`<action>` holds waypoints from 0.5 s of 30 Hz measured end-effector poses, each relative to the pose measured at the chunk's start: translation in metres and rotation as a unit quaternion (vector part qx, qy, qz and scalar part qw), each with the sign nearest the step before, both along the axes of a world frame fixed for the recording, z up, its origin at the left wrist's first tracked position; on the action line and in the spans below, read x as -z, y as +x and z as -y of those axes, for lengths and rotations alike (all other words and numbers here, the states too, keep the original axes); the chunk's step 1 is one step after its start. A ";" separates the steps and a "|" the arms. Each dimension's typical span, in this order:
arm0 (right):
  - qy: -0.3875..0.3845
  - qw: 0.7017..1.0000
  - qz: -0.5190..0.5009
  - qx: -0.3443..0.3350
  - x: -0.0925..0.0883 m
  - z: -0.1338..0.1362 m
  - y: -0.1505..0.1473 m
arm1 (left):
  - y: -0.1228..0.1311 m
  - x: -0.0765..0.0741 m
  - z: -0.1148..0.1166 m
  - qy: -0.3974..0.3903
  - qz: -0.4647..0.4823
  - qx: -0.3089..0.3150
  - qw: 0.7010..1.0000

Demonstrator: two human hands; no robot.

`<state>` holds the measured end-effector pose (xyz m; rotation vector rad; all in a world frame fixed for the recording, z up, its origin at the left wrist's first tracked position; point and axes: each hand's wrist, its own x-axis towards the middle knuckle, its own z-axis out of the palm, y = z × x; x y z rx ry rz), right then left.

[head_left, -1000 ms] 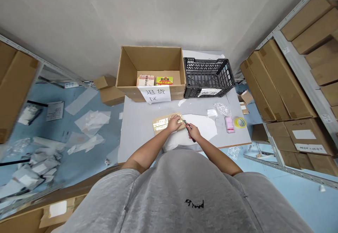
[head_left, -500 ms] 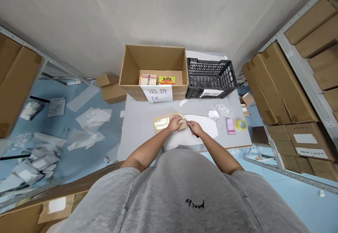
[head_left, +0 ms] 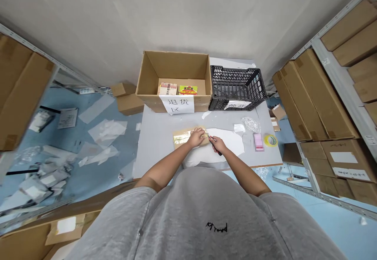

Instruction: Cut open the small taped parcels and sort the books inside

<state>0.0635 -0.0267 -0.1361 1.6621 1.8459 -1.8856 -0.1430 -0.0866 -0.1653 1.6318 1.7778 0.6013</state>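
A flat brown parcel [head_left: 180, 139] with shiny, yellowish tape lies on the table, partly over a white sheet [head_left: 229, 142]. My left hand [head_left: 196, 137] is closed on the right end of the parcel, its fingers bent over the taped edge. In my right hand [head_left: 218, 144] is a slim red-and-black utility knife [head_left: 213, 140], fingers wrapped round its handle. The front end of the knife points at the parcel's right edge, right beside my left fingertips. Whether the blade touches the tape is too small to tell.
Behind the parcel stand an open cardboard box [head_left: 173, 103] holding small packs and a black plastic crate [head_left: 238, 87]. Bubble wrap [head_left: 250, 124], a pink packet [head_left: 258, 142] and a tape roll [head_left: 270, 140] lie to the right. Shelves with cartons [head_left: 318, 95] flank the table.
The view has shifted slightly, so the surroundings sit a little further right. Both hands keep their holds on the parcel and knife; the knife has turned slightly steeper at the parcel's edge.
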 end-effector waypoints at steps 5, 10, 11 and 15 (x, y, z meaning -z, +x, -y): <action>-0.028 1.000 0.005 0.002 0.005 0.000 0.022 | 0.004 0.006 0.003 0.001 -0.034 -0.032 0.999; -0.014 1.000 -0.003 0.024 0.019 -0.009 0.046 | 0.000 0.005 0.022 0.027 -0.088 -0.024 0.995; 0.004 1.000 0.003 0.028 0.024 -0.011 0.048 | -0.003 0.004 0.028 0.028 -0.103 -0.018 0.994; 0.057 0.996 0.071 0.022 0.050 -0.021 0.044 | -0.022 0.000 0.060 0.018 -0.144 -0.029 0.989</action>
